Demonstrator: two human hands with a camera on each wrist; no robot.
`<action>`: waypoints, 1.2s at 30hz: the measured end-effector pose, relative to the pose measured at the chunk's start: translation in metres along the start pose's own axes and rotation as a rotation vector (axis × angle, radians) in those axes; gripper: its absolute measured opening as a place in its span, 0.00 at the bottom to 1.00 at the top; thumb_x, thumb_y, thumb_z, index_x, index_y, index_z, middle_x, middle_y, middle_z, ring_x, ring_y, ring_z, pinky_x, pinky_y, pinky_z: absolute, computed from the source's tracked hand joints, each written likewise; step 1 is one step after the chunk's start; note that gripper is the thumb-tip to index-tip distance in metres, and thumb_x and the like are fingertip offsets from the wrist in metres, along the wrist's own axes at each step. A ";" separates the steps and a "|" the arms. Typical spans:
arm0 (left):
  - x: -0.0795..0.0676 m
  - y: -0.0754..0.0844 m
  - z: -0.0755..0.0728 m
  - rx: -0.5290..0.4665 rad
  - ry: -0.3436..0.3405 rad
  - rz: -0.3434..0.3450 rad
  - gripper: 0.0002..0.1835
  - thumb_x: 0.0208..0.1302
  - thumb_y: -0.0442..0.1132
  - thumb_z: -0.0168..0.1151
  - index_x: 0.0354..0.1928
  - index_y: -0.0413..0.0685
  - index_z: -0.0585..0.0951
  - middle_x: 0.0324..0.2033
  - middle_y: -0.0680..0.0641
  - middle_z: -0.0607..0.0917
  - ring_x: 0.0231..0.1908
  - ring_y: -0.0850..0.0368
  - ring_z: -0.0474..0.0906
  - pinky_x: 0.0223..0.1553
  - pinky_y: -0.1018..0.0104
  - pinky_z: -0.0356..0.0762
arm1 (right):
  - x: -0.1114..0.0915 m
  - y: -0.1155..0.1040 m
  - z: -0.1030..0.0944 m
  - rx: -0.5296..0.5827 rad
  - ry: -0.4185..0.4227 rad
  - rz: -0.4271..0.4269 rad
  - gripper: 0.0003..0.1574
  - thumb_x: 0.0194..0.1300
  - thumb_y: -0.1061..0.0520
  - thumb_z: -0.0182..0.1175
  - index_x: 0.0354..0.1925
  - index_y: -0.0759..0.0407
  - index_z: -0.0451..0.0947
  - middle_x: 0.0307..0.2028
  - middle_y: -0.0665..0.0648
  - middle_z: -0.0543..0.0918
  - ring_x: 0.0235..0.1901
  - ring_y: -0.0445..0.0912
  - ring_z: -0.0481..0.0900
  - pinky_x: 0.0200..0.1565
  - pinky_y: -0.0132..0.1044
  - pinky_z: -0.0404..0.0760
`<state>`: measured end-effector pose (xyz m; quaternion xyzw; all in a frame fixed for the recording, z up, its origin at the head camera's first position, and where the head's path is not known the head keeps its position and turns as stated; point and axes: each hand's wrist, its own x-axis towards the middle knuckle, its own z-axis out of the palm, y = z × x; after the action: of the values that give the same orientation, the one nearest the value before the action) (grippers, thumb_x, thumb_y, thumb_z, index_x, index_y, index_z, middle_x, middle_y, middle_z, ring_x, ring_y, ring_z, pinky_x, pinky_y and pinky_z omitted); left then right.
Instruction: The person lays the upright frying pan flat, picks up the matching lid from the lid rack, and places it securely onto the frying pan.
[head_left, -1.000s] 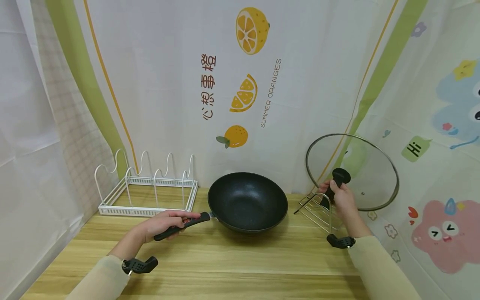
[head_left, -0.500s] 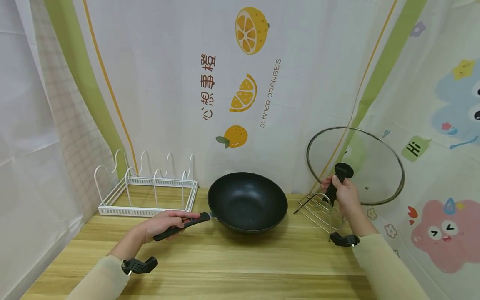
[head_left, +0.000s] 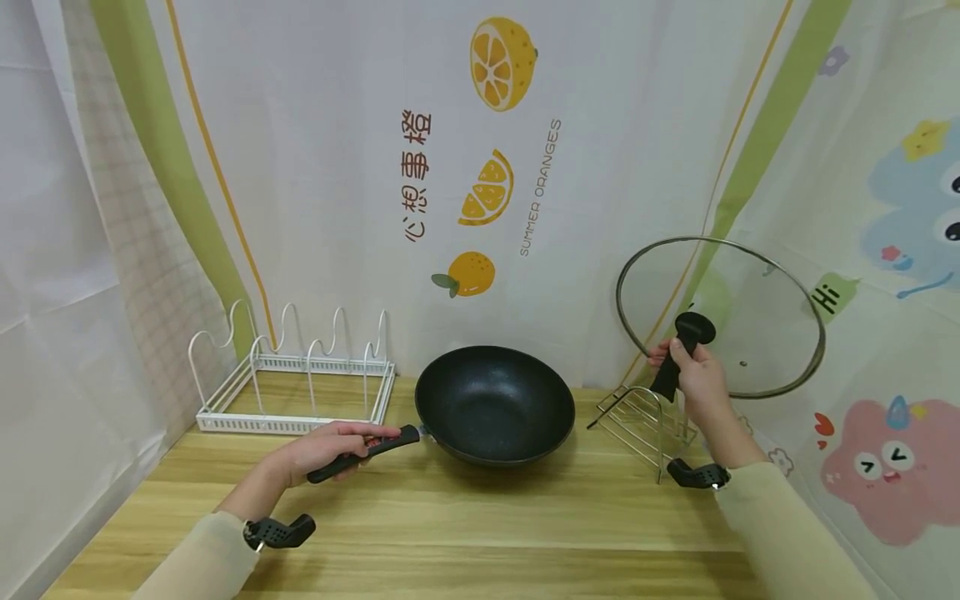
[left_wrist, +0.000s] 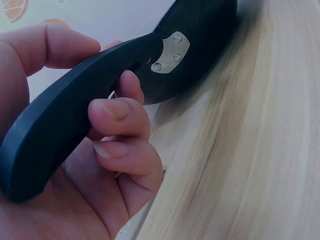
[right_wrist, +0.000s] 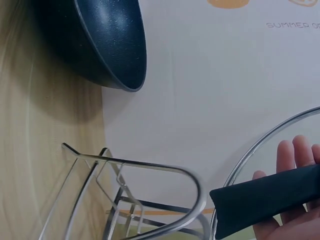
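A black wok sits on the wooden table, its long handle pointing to the left. My left hand grips that handle, with the fingers curled beneath it in the left wrist view. On the right, my right hand holds the black handle of a round glass lid with a metal rim. The lid is tilted up on edge, above and behind a small metal wire rack. In the right wrist view the lid handle is close to the rack's curved bar.
A white rack with several upright wire dividers stands at the back left of the wooden table. A curtain printed with oranges hangs behind, and another with cartoon figures closes off the right side.
My right hand has raised the lid up and slightly to the right, away from the wire rack. The left hand and the wok stay where they were.
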<state>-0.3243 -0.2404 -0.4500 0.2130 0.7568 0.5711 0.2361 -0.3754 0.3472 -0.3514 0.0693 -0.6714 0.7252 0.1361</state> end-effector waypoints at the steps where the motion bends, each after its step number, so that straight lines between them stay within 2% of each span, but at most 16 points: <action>1: 0.000 0.000 0.000 -0.003 -0.001 -0.001 0.27 0.67 0.33 0.54 0.69 0.47 0.76 0.35 0.45 0.77 0.20 0.61 0.69 0.21 0.71 0.69 | -0.001 -0.002 0.000 0.002 -0.003 -0.001 0.22 0.78 0.50 0.51 0.54 0.69 0.70 0.36 0.49 0.89 0.35 0.40 0.89 0.41 0.31 0.86; 7: -0.001 -0.001 0.002 -0.001 0.005 -0.003 0.27 0.67 0.33 0.54 0.69 0.47 0.76 0.36 0.45 0.77 0.20 0.61 0.69 0.21 0.71 0.69 | -0.001 -0.008 0.001 0.019 -0.005 -0.013 0.16 0.78 0.52 0.51 0.50 0.64 0.74 0.35 0.50 0.89 0.33 0.41 0.88 0.40 0.33 0.87; 14: 0.000 -0.001 0.001 0.007 0.008 -0.004 0.27 0.67 0.33 0.54 0.69 0.49 0.76 0.37 0.46 0.76 0.20 0.61 0.69 0.21 0.70 0.70 | -0.005 -0.015 0.010 0.002 0.028 -0.029 0.15 0.77 0.49 0.53 0.46 0.58 0.77 0.32 0.49 0.86 0.30 0.40 0.86 0.37 0.31 0.86; 26: 0.001 -0.003 0.001 -0.008 0.012 -0.013 0.28 0.66 0.34 0.55 0.69 0.49 0.76 0.38 0.47 0.76 0.19 0.61 0.68 0.21 0.71 0.69 | -0.014 -0.023 0.027 0.054 -0.028 -0.048 0.21 0.76 0.46 0.53 0.48 0.65 0.74 0.29 0.51 0.81 0.26 0.41 0.82 0.33 0.33 0.86; 33: 0.002 -0.004 0.000 -0.009 0.013 -0.009 0.27 0.67 0.34 0.54 0.69 0.49 0.76 0.37 0.47 0.76 0.20 0.61 0.68 0.21 0.71 0.69 | -0.017 -0.025 0.035 0.027 -0.035 -0.068 0.26 0.77 0.45 0.51 0.51 0.68 0.71 0.28 0.50 0.78 0.23 0.40 0.79 0.29 0.33 0.84; 36: 0.001 -0.005 0.000 -0.007 0.011 -0.008 0.27 0.67 0.34 0.54 0.69 0.49 0.76 0.36 0.47 0.76 0.20 0.61 0.68 0.21 0.71 0.69 | -0.017 -0.024 0.039 0.013 -0.041 -0.071 0.25 0.78 0.44 0.50 0.51 0.67 0.70 0.29 0.49 0.76 0.23 0.40 0.78 0.28 0.35 0.84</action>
<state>-0.3260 -0.2411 -0.4544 0.2061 0.7570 0.5739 0.2349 -0.3551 0.3083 -0.3294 0.1088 -0.6664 0.7227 0.1473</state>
